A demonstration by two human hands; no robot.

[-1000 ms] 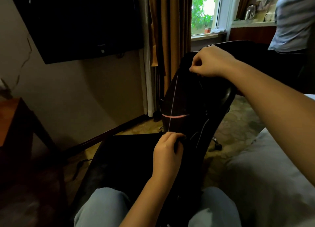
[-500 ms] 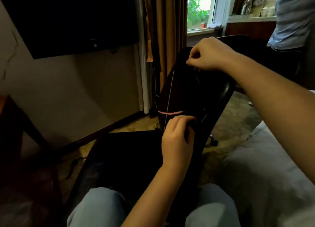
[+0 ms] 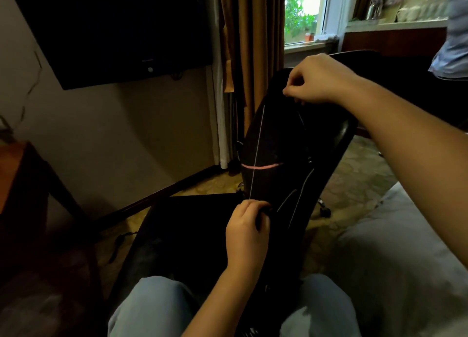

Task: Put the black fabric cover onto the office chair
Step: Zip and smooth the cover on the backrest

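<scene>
The right hand (image 3: 321,79) rests at the top of the chair back, thumb and forefinger pinching a small fold of the black fabric cover (image 3: 276,144), the other fingers curled in. Lower down, the left hand (image 3: 247,231) grips a bunch of the same cloth near the foot of the backrest, fingers wrapped round it. Between the two hands the cover lies stretched over the back of the office chair (image 3: 340,139), whose glossy shell shows bare along the right edge. A white seam line (image 3: 257,154) runs from hand to hand and a pink band (image 3: 260,166) crosses it. The cloth looks thin, light and limp, probably with some stretch, so it should slide only under tension and bunch wherever it goes slack. The best holds appear to be the hem and the seams, pulled evenly on both sides. The dark seat sits between the person's knees, a pale bed (image 3: 405,248) lies to the right, and a curtain (image 3: 250,45) hangs behind
</scene>
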